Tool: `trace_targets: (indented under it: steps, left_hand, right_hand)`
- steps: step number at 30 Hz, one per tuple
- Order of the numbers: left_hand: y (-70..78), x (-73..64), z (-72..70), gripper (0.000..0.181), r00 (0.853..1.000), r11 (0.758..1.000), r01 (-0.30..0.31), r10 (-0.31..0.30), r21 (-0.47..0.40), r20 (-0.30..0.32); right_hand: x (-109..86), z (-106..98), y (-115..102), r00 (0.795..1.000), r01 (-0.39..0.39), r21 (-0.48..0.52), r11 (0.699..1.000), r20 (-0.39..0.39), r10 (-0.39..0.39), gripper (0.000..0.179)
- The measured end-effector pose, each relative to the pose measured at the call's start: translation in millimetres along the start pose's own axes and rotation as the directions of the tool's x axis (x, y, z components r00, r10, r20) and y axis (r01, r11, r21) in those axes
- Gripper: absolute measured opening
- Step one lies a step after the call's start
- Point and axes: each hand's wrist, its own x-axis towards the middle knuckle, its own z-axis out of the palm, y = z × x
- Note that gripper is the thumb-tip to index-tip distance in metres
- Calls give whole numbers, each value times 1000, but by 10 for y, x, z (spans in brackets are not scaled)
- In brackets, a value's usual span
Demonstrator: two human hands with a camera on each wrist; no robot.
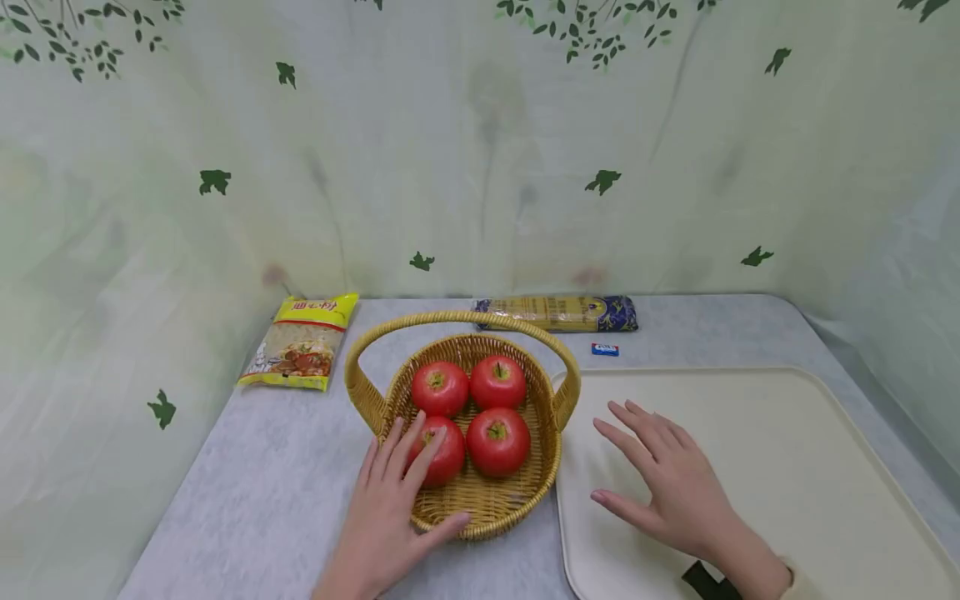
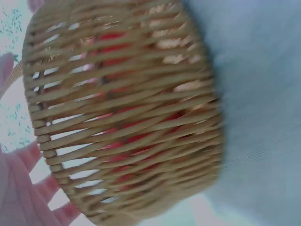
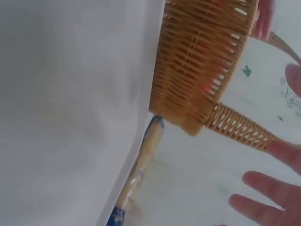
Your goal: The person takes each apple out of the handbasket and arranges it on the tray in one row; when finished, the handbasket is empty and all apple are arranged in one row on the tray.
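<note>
A round wicker basket (image 1: 487, 500) with a tall arched handle stands on the table, holding several red apples, among them a front right one (image 1: 498, 443). My left hand (image 1: 386, 521) reaches over the basket's near left rim, its spread fingers overlapping the front left apple (image 1: 444, 465) in the head view. From the left wrist, the woven wall (image 2: 127, 122) fills most of the picture, with red showing through the gaps. To the right of the basket, my right hand (image 1: 678, 487) hovers over the tray, fingers and thumb apart and nothing between them.
A large cream tray (image 1: 780, 450) covers the table's right side, its left edge beside the basket. Behind lie a long pack of noodles (image 1: 555, 313) and a small blue packet (image 1: 604, 350). A yellow-topped food bag (image 1: 303, 342) lies at back left. A patterned curtain (image 1: 480, 167) surrounds the table.
</note>
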Motion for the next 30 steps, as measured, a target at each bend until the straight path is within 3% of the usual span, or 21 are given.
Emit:
trace_targets:
  steps: [3, 6, 9, 14, 19, 24, 27, 30]
  left_hand:
    - [2, -161, 48, 96, 996, 995, 93, -93, -44, 13]
    - [19, -267, 106, 98, 979, 975, 204, -202, -90, 40]
    - [38, -310, 158, 98, 956, 943, 295, -290, -156, 55]
    - [39, -325, 214, 102, 931, 882, 362, -357, -302, 73]
    - [-17, -291, 226, 99, 905, 795, 413, -412, -444, 104]
    - [-65, -247, 252, 96, 882, 696, 443, -451, -565, 136]
    - [-95, -232, 297, 95, 882, 653, 425, -454, -627, 126]
    - [-142, -224, 354, 95, 894, 622, 375, -437, -688, 93]
  right_hand:
    - [30, 28, -75, 995, 42, 69, 997, -97, -36, 64]
    - [89, 67, -148, 982, 80, 124, 989, -182, -57, 59]
    - [159, 119, -220, 965, 119, 183, 976, -251, -71, 54]
    - [266, 210, -355, 954, 172, 295, 940, -286, -84, 49]
    - [401, 299, -464, 962, 190, 373, 908, -256, -97, 49]
    - [535, 373, -529, 988, 131, 410, 903, -132, -83, 54]
    - [606, 404, -552, 997, 71, 417, 906, -28, -66, 57]
    - [668, 424, -578, 995, -5, 398, 917, 89, -34, 60]
